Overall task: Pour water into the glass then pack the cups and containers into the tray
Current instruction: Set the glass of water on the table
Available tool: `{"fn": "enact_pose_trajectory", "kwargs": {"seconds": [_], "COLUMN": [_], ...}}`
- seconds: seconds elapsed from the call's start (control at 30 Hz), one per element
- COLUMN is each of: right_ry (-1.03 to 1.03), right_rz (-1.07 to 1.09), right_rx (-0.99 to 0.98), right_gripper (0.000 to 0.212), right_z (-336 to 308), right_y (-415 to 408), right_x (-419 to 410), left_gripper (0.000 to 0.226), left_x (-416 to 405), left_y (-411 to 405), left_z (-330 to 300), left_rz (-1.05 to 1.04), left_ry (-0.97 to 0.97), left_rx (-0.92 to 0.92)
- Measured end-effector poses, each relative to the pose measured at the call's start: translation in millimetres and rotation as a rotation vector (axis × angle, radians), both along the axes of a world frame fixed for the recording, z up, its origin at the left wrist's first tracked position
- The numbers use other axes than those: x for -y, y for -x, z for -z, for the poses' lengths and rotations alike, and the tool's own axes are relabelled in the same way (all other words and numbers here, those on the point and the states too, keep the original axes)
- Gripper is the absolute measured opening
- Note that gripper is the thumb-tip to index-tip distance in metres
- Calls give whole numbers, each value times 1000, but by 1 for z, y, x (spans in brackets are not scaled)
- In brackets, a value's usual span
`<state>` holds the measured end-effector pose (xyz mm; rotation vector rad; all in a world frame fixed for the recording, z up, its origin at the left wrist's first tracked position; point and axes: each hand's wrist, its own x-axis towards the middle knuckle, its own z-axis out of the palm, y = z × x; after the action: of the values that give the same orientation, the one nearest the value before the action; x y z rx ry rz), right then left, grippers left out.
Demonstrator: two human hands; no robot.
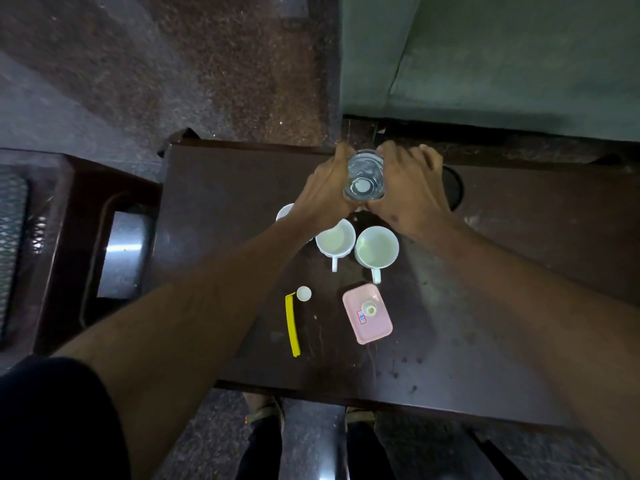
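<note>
Both hands are on the glass (pixel 364 178) at the far edge of the dark table (pixel 214 216). Left hand (pixel 323 195) wraps its left side, fingers curled over the far rim. Right hand (pixel 405 188) wraps the right side, fingers curled the same way. The glass is clear with water in it, seen from above, upright as far as I can tell. Can't tell if its base touches the table or is lifted.

Nearer the person, just below the hands: two white cups side by side, left cup (pixel 335 239) and right cup (pixel 376 247), both with handles pointing toward the person. Insides look pale, contents unclear. A third white cup (pixel 284 212) sits further left, mostly hidden behind the left wrist.

Closer still: a pink tray (pixel 367 315), rectangular and tilted a bit, with a small white bottle (pixel 369 309) standing in it and a red-bordered label beside it. Left of the tray: a small white cap (pixel 303 293) lying flat, touching or just beside the top end of a yellow strip (pixel 292 327) that lies lengthwise.

A round dark recess (pixel 453 188) is in the table right of the hands. A green cushion (pixel 502 57) lies beyond the table, and a dark chair (pixel 86 237) is to the left. Sandalled feet (pixel 265 414) show under the near table edge.
</note>
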<state>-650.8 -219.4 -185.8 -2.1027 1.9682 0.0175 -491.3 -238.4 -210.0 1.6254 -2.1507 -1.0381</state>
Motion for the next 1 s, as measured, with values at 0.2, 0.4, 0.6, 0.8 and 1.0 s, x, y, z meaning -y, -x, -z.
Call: {"fn": "enact_pose_trajectory", "kwargs": {"seconds": [0.2, 0.4, 0.6, 0.8, 1.0], "right_ry": [-59, 17, 88, 161, 141], "right_rz": [-29, -115, -199, -355, -498], "right_rx": [30, 56, 99, 228, 296], "right_gripper": [100, 114, 107, 94, 81], "right_z": [-13, -51, -93, -126, -129], "right_y": [0, -11, -109, -276, -445], "right_x": [1, 7, 34, 59, 59], "left_gripper": [76, 106, 97, 82, 69], "left_x": [-2, 2, 8, -16, -56], "left_y": [-5, -64, -186, -345, -466], "left_z": [-4, -35, -90, -141, -139], "left_rz": [-1, -54, -285, -683, -971], "left_ry": [-39, -37, 128, 328, 337], "left_rx": [-15, -77, -93, -110, -48]}}
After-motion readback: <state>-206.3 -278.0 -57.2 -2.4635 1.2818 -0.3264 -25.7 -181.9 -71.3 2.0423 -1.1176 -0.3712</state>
